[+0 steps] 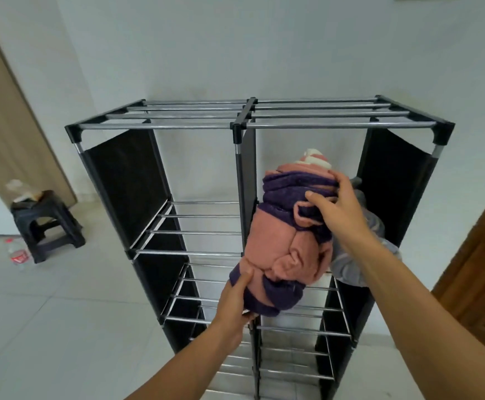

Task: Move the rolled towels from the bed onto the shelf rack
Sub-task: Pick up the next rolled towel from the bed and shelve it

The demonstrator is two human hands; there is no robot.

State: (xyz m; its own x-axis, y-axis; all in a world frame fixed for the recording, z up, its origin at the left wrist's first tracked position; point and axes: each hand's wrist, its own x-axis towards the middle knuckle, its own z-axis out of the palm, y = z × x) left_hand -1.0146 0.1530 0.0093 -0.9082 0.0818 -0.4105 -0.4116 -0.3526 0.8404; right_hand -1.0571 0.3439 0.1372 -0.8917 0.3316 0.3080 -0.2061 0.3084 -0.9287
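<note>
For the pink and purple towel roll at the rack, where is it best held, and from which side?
By its two ends, as judged from its pose. The towel roll is long and soft, lying lengthwise toward the wall, so it could sag or unroll if pinched mid-body. The left hand cups the near end from below-left; the right hand presses the far part from the right.

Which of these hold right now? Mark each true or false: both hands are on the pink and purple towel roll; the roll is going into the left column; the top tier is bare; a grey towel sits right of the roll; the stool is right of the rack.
1. Both the left hand and right hand grip the pink and purple towel roll. True.
2. It is going into the left column. False: the right column of the shelf rack.
3. The top tier is bare. True.
4. A grey towel lies right of it. True.
5. The stool stands right of the rack. False: left.
</note>
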